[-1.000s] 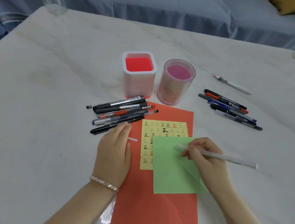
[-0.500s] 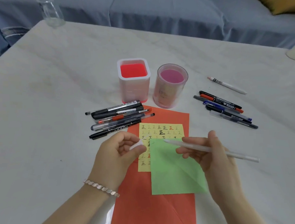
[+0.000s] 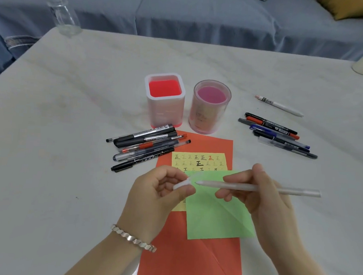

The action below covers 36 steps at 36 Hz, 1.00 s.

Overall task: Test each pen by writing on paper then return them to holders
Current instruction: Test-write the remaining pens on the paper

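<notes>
Over the green paper (image 3: 214,222), the left hand (image 3: 159,196) pinches a white cap (image 3: 180,184) just left of the white pen (image 3: 226,185), gripped by the right hand (image 3: 259,203); a misaligned push could drop the cap.

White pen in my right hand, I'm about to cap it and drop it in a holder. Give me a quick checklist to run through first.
1. Cap in hand: ok. The left hand pinches the cap.
2. Pen gripped: ok. The right hand holds the white pen by its barrel, above the paper.
3. Tip aimed at cap: ok. It points at the cap from close by and is not yet in.
4. Test mark made: cannot tell. No stroke shows on the green paper.
5. Holders ready: ok. The square holder and round holder stand upright with open tops.
</notes>
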{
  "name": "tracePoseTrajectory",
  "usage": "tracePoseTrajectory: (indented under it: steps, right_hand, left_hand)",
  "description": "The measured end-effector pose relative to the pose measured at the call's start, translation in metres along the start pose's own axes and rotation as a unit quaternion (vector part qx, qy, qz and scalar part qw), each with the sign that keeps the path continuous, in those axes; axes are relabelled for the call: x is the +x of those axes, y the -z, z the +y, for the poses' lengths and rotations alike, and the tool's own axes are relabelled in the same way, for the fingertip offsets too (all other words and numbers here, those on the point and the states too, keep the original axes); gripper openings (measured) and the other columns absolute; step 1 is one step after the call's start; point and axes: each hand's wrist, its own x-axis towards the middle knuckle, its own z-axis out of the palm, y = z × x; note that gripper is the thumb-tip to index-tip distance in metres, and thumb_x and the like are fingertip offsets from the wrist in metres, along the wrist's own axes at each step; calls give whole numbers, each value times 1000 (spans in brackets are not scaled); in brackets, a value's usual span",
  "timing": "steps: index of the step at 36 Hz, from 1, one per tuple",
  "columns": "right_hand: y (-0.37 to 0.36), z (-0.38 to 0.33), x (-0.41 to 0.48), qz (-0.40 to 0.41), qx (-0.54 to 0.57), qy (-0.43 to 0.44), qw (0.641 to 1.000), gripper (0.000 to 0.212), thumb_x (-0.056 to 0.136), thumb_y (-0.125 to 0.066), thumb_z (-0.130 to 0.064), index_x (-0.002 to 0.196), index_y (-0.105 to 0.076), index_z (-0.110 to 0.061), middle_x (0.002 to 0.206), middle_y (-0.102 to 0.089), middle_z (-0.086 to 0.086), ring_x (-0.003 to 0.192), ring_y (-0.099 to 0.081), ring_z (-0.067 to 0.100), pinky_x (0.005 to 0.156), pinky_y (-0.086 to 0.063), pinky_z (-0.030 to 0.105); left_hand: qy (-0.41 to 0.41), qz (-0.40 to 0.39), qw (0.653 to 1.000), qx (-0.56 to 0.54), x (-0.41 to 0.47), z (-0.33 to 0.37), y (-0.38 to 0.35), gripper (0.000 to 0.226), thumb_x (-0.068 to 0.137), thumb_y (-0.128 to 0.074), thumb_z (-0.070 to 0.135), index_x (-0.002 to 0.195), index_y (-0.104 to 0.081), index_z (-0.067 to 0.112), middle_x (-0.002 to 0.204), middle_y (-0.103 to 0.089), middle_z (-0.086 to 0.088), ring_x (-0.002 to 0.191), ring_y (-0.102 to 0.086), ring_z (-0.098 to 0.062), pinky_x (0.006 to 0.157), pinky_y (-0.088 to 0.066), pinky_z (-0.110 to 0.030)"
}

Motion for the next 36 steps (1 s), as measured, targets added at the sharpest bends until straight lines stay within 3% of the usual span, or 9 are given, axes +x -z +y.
tracePoseTrajectory:
  steps: [5,8,13,16,22,26,29,33,36]
  right_hand:
    - [0,0,-1,-6,-10,-5,1000,54,79,-53,-61,66,-73,-12,62,-67,19,59,-60,22,64,-51,23]
    - [-1,1,-1,-19,-18,-16,1000,41,80,-42,-33,60,-69,-10,58,-66,20,56,-59,20,62,-51,24]
    - [-3,4,-2,-21,-23,-10,999,31,77,-42,-16,55,-53,1,49,-60,17,51,-57,24,54,-49,25]
    - [-2,4,-1,1,-28,-1,1000,34,88,-42,-6,56,-50,3,45,-58,15,45,-52,17,48,-44,19]
    - [2,2,4,15,-95,75,993,29,71,-43,-35,46,-52,-23,33,-42,2,38,-38,12,43,-35,20]
    - [3,-3,6,26,-104,107,988,31,70,-40,-39,46,-51,-24,31,-34,-1,34,-31,7,38,-26,16]
    - [-1,-3,11,74,-94,106,987,31,71,-42,-33,43,-52,-23,32,-36,-2,35,-33,7,37,-26,17]
    - [-16,2,19,136,-57,72,986,37,74,-35,-22,41,-49,-21,31,-34,-3,38,-35,9,41,-31,17]
    - [-30,4,21,127,-48,31,990,37,82,-39,-19,46,-44,-18,33,-34,-5,46,-37,18,48,-34,25]
  left_hand:
    - [-2,-2,1000,30,-2,0,-2,16,59,-78,17,69,-67,24,68,-67,0,58,-58,-6,54,-47,-14]
    - [-18,-16,997,70,-6,2,-4,21,65,-78,10,67,-67,28,62,-63,8,51,-50,-1,50,-41,-11]
    - [-71,-72,986,133,-13,3,-8,11,74,-72,34,72,-63,40,66,-63,21,59,-54,2,56,-39,-6]
    - [-66,-108,984,125,-13,4,-11,5,83,-60,40,79,-63,40,62,-61,20,54,-54,2,52,-38,-7]
    - [-30,-187,978,91,0,14,-21,24,91,-55,18,71,-65,30,48,-50,11,42,-46,-1,47,-37,-13]
    - [123,-253,955,-91,6,23,-27,17,78,-61,23,66,-70,14,46,-43,5,40,-38,-5,44,-41,-19]
    - [46,-208,977,-17,9,23,-31,19,87,-57,10,72,-67,16,47,-50,11,42,-45,-3,48,-43,-16]
    - [-152,-97,970,165,10,12,-31,17,86,-55,33,71,-63,33,61,-59,13,57,-58,-2,53,-42,-10]
    - [-119,-54,980,150,9,15,-22,20,86,-57,31,68,-65,35,74,-64,10,59,-60,-4,58,-49,-19]
